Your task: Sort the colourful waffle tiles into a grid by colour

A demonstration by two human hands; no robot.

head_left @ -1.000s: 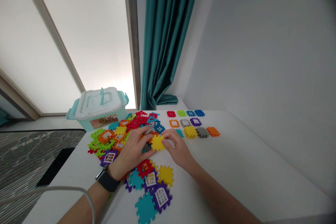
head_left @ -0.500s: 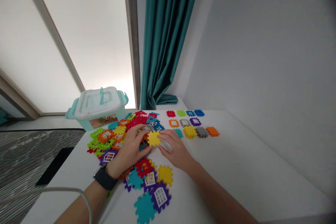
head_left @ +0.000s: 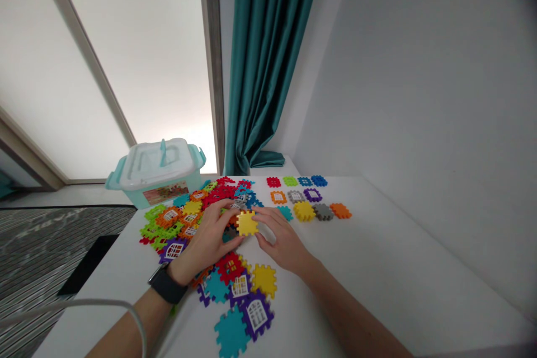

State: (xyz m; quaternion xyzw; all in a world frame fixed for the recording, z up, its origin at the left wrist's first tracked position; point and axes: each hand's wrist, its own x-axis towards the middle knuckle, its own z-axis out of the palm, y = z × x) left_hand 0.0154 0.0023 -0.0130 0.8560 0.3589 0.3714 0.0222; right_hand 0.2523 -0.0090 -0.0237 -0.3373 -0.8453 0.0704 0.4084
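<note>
A yellow interlocking plastic tile (head_left: 246, 223) stands between my hands, above a heap of multicoloured tiles (head_left: 180, 219). My right hand (head_left: 280, 233) pinches its right side, and the fingertips of my left hand (head_left: 207, 230) press its left side. My left hand rests over the heap, with a black watch (head_left: 166, 283) on that wrist. Below my hands lie a loose yellow tile (head_left: 263, 281), a red tile (head_left: 229, 268) and a purple window tile (head_left: 256, 315). My hands hide the tiles beneath them.
Two rows of single tiles (head_left: 304, 196) stand right of the heap on the white table (head_left: 377, 257). A lidded mint plastic box (head_left: 156, 165) sits at the far left corner. A wall runs along the right, a teal curtain hangs behind, and a pale cable crosses the lower left.
The yellow tile has moved left and turned, and my left hand now presses it too. My hands have come closer together. Little differs over the last half second.
</note>
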